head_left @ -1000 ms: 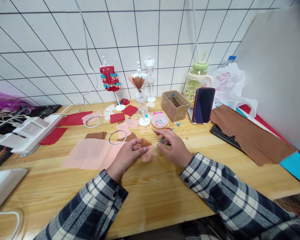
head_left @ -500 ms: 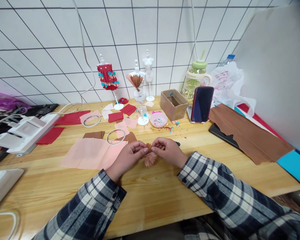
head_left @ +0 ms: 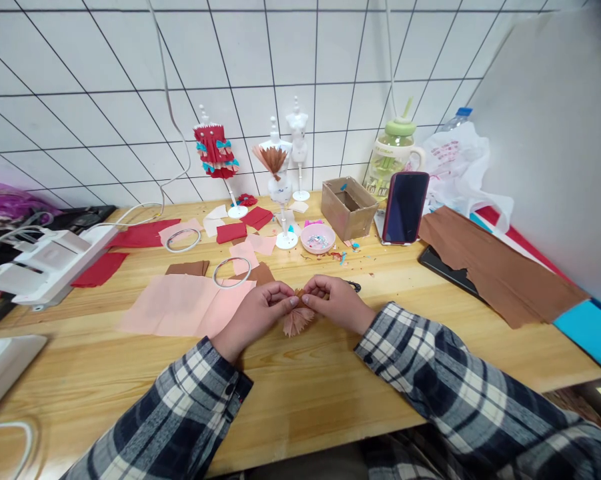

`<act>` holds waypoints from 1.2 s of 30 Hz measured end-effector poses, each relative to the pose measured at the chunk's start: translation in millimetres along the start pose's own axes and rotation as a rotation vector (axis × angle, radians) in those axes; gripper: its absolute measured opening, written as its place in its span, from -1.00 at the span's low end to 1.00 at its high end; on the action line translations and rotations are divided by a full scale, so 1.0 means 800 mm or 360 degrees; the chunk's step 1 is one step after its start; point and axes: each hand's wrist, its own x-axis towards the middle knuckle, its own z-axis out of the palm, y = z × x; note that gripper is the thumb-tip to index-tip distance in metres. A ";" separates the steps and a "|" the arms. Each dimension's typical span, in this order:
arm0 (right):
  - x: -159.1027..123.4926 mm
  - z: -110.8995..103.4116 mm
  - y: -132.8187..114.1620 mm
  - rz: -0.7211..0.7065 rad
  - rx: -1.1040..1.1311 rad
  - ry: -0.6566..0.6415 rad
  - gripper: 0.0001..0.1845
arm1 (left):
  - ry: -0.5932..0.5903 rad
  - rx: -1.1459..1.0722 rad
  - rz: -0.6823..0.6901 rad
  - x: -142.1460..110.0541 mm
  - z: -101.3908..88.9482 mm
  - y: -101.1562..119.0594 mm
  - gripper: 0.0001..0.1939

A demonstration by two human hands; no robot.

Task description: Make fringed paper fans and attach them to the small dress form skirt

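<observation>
Between my fingertips is a pleated paper fan (head_left: 298, 321), brown at the top and pale pink below with a zigzag edge. My left hand (head_left: 260, 310) pinches it from the left. From the right, my right hand (head_left: 336, 301) pinches its brown part, which is mostly hidden by fingers. A black scissors handle (head_left: 354, 287) shows just behind my right hand; the blades are covered. Left of my left hand lie pale pink paper sheets (head_left: 175, 305) and a silver ring (head_left: 232, 273) partly over brown paper (head_left: 255, 275).
Behind stand a mannequin in red (head_left: 215, 153), a mannequin with a brown fan (head_left: 280, 190) and a bare mannequin (head_left: 298, 137). Nearby are a pink dish of beads (head_left: 318, 239), a cardboard box (head_left: 349, 217) and a phone (head_left: 405, 208). A power strip (head_left: 60, 267) sits left, brown paper (head_left: 500, 267) right.
My right hand has moved left from over the scissors and now pinches the fan, which was in my left hand alone. The fan has turned, its pink part pointing down toward me.
</observation>
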 end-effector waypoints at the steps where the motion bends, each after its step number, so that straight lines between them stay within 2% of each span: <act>1: 0.000 0.000 0.001 0.0005 0.0010 0.0000 -0.89 | 0.0001 -0.0009 -0.0001 0.000 0.000 0.000 -0.75; 8: 0.000 -0.001 0.001 -0.0013 0.0113 -0.0015 -0.87 | -0.0033 0.0029 -0.0016 0.001 -0.002 -0.007 -0.75; 14: 0.000 -0.004 -0.001 -0.0071 0.0041 0.0039 -0.89 | -0.0246 0.0064 -0.0100 0.000 -0.006 -0.004 -0.76; 17: -0.002 -0.002 -0.001 -0.0076 0.0299 0.0061 -0.70 | -0.0095 -0.0033 -0.0103 0.002 -0.007 -0.007 -0.73; 20: -0.003 0.003 0.000 0.0058 0.0557 -0.0052 -0.51 | 0.0066 -0.0187 -0.0078 0.003 -0.006 -0.010 -0.62; 23: -0.001 0.007 0.001 0.0066 0.0456 -0.0103 -0.64 | -0.0050 -0.0174 -0.0090 0.002 -0.005 -0.008 -0.46; 25: 0.001 0.006 0.002 0.0002 0.0362 -0.0084 -0.77 | -0.0104 -0.0125 -0.0085 -0.001 -0.005 -0.004 -0.44; 28: 0.004 0.001 0.005 -0.0042 0.0245 -0.0014 -0.85 | -0.0075 -0.0065 -0.0046 -0.004 -0.005 -0.001 -0.55; 33: 0.002 -0.004 0.003 -0.0156 -0.0148 -0.0004 -0.94 | -0.0081 0.0370 0.0000 -0.006 -0.002 -0.007 -0.74; 36: 0.000 -0.001 0.000 -0.0183 -0.0097 0.0021 -0.89 | -0.0055 0.0386 0.0036 -0.007 0.000 -0.010 -0.79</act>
